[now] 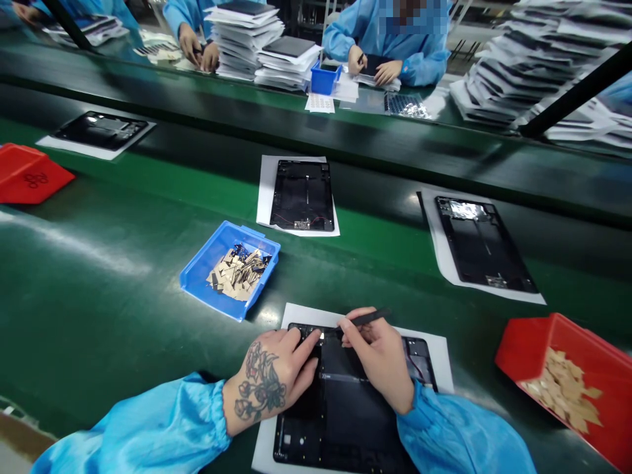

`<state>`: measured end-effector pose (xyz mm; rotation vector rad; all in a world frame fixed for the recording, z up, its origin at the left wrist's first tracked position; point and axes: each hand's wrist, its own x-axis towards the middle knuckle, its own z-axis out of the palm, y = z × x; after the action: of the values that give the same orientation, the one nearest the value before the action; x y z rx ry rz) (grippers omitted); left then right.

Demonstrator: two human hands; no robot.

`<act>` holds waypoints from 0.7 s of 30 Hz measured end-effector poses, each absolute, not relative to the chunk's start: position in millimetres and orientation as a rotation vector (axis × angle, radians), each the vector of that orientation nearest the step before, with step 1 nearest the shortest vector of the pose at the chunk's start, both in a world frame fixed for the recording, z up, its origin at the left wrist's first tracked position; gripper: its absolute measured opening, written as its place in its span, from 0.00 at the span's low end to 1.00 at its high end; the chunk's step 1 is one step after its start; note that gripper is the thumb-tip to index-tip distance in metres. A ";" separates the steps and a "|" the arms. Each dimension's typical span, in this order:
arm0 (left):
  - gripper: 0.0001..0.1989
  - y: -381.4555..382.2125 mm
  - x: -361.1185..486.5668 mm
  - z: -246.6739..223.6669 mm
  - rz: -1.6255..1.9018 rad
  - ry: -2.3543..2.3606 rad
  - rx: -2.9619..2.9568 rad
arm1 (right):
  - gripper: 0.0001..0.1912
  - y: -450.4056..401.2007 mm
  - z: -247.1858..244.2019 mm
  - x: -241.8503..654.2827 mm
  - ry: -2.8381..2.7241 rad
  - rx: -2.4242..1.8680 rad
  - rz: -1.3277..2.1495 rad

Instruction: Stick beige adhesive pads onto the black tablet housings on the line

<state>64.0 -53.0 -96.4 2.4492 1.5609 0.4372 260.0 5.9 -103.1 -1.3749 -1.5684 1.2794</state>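
A black tablet housing (355,415) with its inside facing up lies on a white sheet (439,362) right in front of me. My left hand (276,375) rests on its upper left part, fingers apart and bent, the index fingertip pressing at the top edge beside a small bright part (322,336). My right hand (382,359) pinches slim black tweezers (370,317), their tip pointing left at the same top edge, close to my left index finger. The exact tip contact is too small to make out. My right hand and sleeve cover part of the housing.
A blue bin (202,286) of small tan and dark pieces stands ahead left. A red bin (592,349) with tan pieces is at right, another red bin (34,174) at far left. More tablet housings (301,197) lie on the green belt (375,204). Co-workers sit opposite beside paper-interleaved stacks (241,46).
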 end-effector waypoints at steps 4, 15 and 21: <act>0.18 -52.3 63.4 -98.1 0.471 1.541 2.454 | 0.12 6.0 -103.0 259.7 -1.540 -1.362 1.286; 0.19 -52.4 59.2 -97.2 0.572 1.475 2.452 | 0.11 4.1 -103.2 257.3 -1.550 -1.328 1.358; 0.19 -53.4 58.8 -96.0 0.542 1.471 2.438 | 0.09 2.4 -98.0 256.8 -1.579 -1.264 1.339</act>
<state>58.8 -53.4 -96.0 2.4380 1.4708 0.5418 256.8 2.4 -98.0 -1.2640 -1.5791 1.3387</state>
